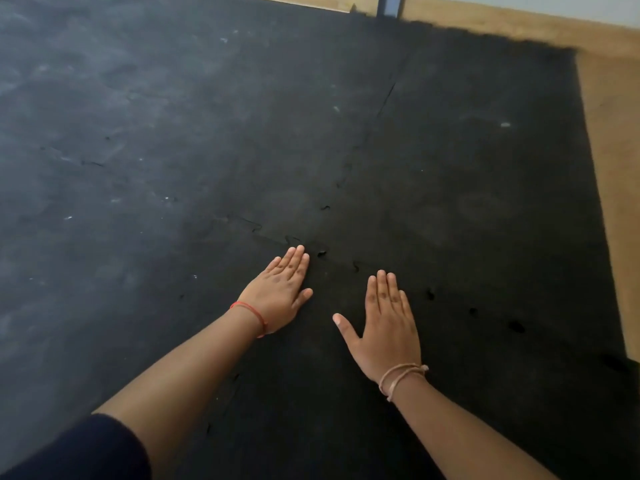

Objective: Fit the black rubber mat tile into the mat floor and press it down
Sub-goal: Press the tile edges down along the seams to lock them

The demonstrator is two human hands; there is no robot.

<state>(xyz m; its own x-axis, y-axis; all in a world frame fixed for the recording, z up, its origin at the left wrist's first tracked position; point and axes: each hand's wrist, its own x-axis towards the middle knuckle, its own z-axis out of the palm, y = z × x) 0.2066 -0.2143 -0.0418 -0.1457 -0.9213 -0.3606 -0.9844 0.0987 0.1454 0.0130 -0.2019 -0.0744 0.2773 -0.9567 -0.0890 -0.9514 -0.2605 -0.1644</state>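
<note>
The black rubber mat tile [467,358] lies flat in the near right part of the mat floor [173,133], its jigsaw edge meeting the neighbouring tiles along a seam just beyond my fingertips. My left hand [280,292] rests palm down at the tile's far left corner, fingers together, a red thread on its wrist. My right hand [384,323] lies flat on the tile a little to the right, thumb spread out, a tan cord bracelet on its wrist. Small dark gaps show along the seam to the right of my right hand.
A long seam [374,123] between tiles runs away from me toward the far wall. Bare wooden floor [613,161] borders the mat on the right and at the back. A grey metal post [389,5] stands at the far edge.
</note>
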